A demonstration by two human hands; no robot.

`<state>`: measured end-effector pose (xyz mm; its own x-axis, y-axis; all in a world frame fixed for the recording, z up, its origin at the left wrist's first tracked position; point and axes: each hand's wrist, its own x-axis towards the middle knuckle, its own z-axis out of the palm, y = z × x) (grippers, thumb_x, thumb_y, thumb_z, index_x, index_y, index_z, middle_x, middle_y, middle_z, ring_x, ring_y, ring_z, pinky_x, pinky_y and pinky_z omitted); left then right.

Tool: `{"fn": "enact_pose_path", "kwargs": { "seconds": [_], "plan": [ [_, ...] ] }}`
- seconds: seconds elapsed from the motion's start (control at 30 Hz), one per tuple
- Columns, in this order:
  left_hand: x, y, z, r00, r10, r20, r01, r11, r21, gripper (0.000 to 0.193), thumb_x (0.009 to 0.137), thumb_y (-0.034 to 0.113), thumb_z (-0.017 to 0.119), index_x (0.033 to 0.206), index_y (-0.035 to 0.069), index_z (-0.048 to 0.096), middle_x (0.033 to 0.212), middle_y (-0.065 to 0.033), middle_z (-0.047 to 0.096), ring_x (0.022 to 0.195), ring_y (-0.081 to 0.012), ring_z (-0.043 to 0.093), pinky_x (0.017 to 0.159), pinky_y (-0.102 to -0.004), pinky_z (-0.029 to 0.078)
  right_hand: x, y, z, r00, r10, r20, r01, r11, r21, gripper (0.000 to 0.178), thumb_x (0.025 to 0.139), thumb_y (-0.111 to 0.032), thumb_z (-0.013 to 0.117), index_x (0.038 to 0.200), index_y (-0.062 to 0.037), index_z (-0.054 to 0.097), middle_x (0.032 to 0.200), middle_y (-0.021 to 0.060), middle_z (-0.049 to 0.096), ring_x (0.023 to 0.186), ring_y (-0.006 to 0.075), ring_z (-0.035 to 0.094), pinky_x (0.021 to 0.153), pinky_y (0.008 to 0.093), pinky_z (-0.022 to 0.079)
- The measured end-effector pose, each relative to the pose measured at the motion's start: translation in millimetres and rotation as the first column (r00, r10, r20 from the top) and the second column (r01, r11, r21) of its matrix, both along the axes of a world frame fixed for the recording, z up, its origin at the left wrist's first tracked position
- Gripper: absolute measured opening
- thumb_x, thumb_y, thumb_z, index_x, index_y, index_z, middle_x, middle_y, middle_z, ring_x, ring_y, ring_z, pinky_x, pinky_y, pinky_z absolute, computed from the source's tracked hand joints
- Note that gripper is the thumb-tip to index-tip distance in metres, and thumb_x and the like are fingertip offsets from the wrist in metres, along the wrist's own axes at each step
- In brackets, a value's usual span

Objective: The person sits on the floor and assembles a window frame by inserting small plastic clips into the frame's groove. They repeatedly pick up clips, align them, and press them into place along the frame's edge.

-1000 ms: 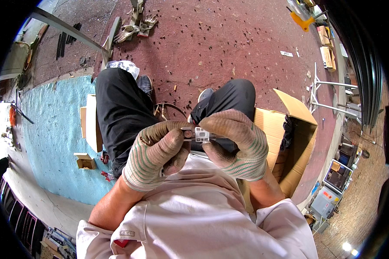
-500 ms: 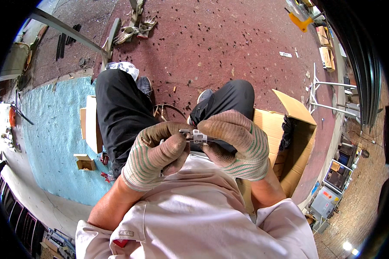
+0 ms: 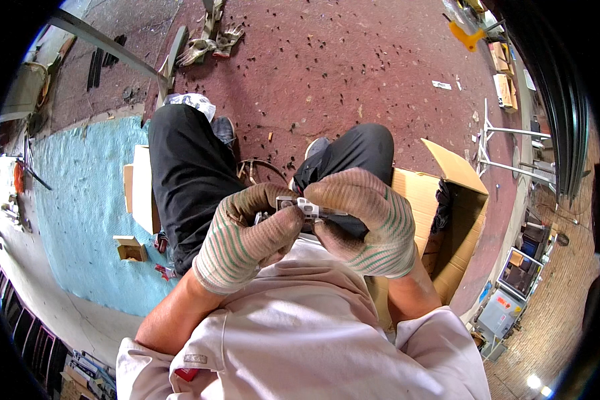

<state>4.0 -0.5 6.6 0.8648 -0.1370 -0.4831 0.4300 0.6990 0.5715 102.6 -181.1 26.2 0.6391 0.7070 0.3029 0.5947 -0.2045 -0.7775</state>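
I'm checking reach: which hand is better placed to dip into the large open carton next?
Probably the right hand: it is nearer the carton, though both it and the left hand grip the small silvery piece.

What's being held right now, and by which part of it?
A small silver-white piece: left grip at its left end, right grip at its right end.

Ribbed, matt knit cloth covers the left hand [image 3: 241, 241] and right hand [image 3: 373, 223]; the part [image 3: 308, 208] looks like smooth metal. The shirt [image 3: 300, 320] is soft cloth, the box [image 3: 455, 167] matt cardboard, the floor [image 3: 353, 73] rough, the mat [image 3: 80, 200] wrinkled with faint sheen.
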Motion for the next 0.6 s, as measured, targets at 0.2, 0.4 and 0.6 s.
{"fn": "enact_pose_path", "kwargs": {
  "seconds": [0.2,0.4,0.6],
  "plan": [
    [-2.8,1.5,-5.0,1.0,0.018,0.006,-0.018,0.999,-0.028,0.019,0.095,0.019,0.069,0.102,0.002,0.063,0.072,0.0026,0.056,0.056,-0.0022,0.043,0.047,-0.0183,0.031,-8.6,0.7,2.1,0.904,-0.111,-0.414,0.127,0.992,0.009,0.03,0.08,-0.005,0.073,0.109,-0.0044,0.067,0.095,0.0101,0.069,0.081,0.0222,0.068,0.074,0.0331,0.054],
    [-2.7,2.0,-4.5,1.0,0.006,0.005,-0.006,0.999,0.035,0.024,0.094,0.022,0.07,0.102,0.001,0.062,0.071,0.0015,0.056,0.054,-0.0034,0.043,0.046,-0.0192,0.031,-9.9,3.0,12.9,0.762,-0.196,-0.617,0.139,0.98,-0.14,0.011,0.087,-0.008,0.07,0.096,-0.0032,0.066,0.081,0.0019,0.065,0.074,0.0077,0.059,0.068,0.0248,0.049],
    [-2.5,-3.3,-3.3,0.999,0.033,0.022,-0.034,0.995,0.098,0.033,0.092,0.031,0.071,0.101,0.001,0.062,0.067,-0.001,0.056,0.049,-0.0053,0.042,0.043,-0.0209,0.03,-12.6,4.1,12.0,0.718,-0.188,-0.67,0.139,0.982,-0.126,0.009,0.089,-0.01,0.071,0.094,-0.0038,0.066,0.077,-0.0034,0.061,0.071,0.0029,0.053,0.064,0.0214,0.046]
  ]
}}
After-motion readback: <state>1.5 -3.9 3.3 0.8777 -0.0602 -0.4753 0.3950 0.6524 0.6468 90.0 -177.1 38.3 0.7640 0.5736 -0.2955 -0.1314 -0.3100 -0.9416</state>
